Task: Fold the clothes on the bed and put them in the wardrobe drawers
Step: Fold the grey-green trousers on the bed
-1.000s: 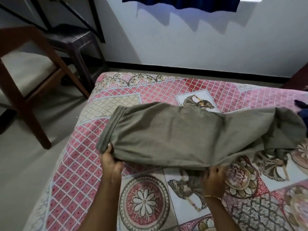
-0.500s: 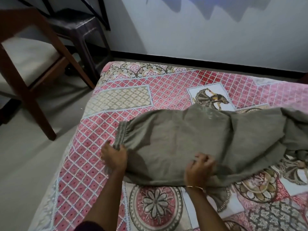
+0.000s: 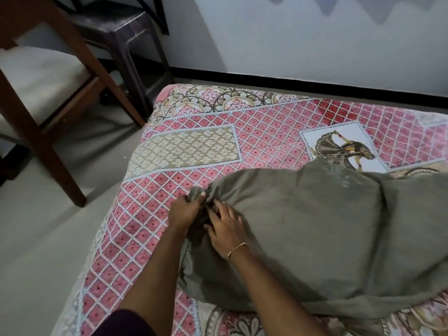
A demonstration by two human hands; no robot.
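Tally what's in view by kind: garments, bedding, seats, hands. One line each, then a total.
Garments: 1, olive-green cotton garment
Bedding: 1, pink patterned quilted bedspread
Seats: 2, brown wooden chair, dark plastic stool
Hands: 2, left hand, right hand
Total: 6

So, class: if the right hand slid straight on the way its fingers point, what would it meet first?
Probably the left hand, just beyond the right hand, with bunched olive garment between them; depth is unclear.
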